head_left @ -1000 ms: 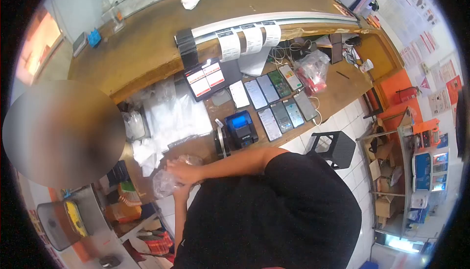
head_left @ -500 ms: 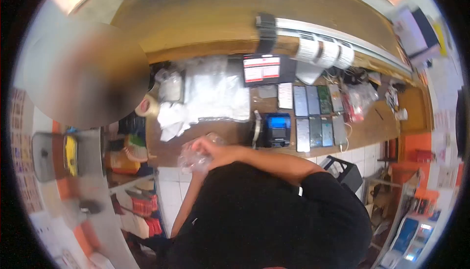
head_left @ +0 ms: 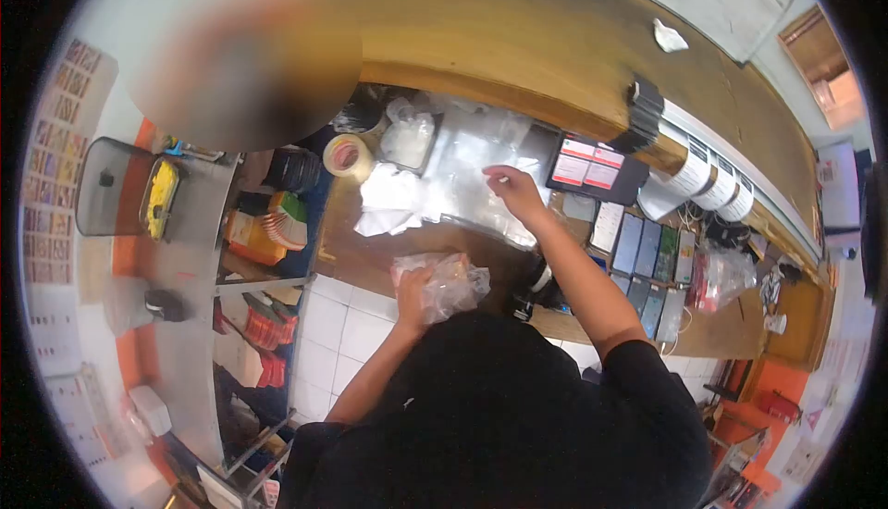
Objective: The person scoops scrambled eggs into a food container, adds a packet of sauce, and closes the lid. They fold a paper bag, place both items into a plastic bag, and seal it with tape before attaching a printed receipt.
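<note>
Obscuring its contents, crumpled clear bag [head_left: 450,283]

Crinkly clear plastic bag [head_left: 444,284]; matt wood counter [head_left: 518,28], glossy plastic sheets [head_left: 472,171].

A long wooden counter [head_left: 518,37] curves across the top, and a lower wooden desk [head_left: 731,338] lies just below it. The floor [head_left: 347,328] has white tiles. At the left stands a grey shelf unit [head_left: 190,250], beside a wall [head_left: 46,231] with rows of small printed sheets and some orange parts. At the upper right, an opening [head_left: 828,79] gives warm light.
</note>
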Tool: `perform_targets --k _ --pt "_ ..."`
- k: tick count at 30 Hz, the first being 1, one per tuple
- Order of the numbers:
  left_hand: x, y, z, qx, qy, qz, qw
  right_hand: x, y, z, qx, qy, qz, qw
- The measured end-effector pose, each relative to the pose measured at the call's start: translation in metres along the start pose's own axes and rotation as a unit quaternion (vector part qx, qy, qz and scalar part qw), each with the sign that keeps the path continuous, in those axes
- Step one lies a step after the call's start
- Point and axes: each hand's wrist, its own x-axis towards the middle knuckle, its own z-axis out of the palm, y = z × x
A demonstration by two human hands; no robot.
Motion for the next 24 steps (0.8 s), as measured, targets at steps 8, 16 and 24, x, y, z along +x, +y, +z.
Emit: perform_targets --k 8,16,24 --pt "-0.002 0.010 -0.012 -0.050 0.060 0.041 0.996 0.155 -0.020 0.122 -0.357 -0.031 -0.079 0.930" --pt "0.000 0.013 -0.022 -0.063 0.035 0.011 0.997 0.225 0.023 0.180 -0.486 0.074 -0.024 0.870" --pt "0.001 -0.010 -0.001 -0.043 -0.002 0.082 0.996 0.192 -0.018 0.149 -0.463 0.005 -0.089 0.882"
